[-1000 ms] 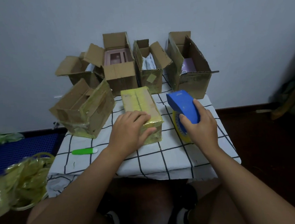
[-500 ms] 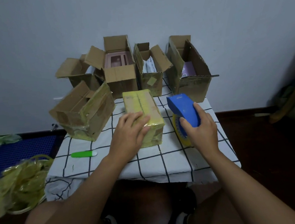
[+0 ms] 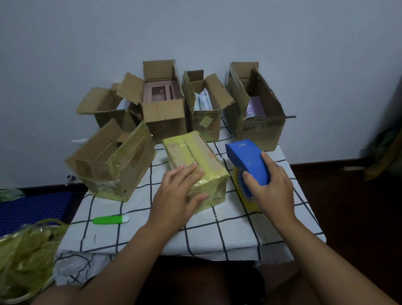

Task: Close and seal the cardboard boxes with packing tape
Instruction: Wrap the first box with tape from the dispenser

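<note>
Taped box (image 3: 193, 160): mid-worktop (image 3: 237, 231), closed, wrapped in glossy yellowish tape; judged light, stiff at the corners, slick on the faces, so best held at the near end, where the left hand (image 3: 177, 197) lies spread on top with its thumb on the front face. Dispenser (image 3: 249, 161): just right of the box, right hand (image 3: 270, 190) curled round its blue body. Room: open boxes (image 3: 163, 112) crowd the rear and a taped carton (image 3: 114, 161) the left; the front strip and a green pen (image 3: 110, 220) lie near the edge.
</note>
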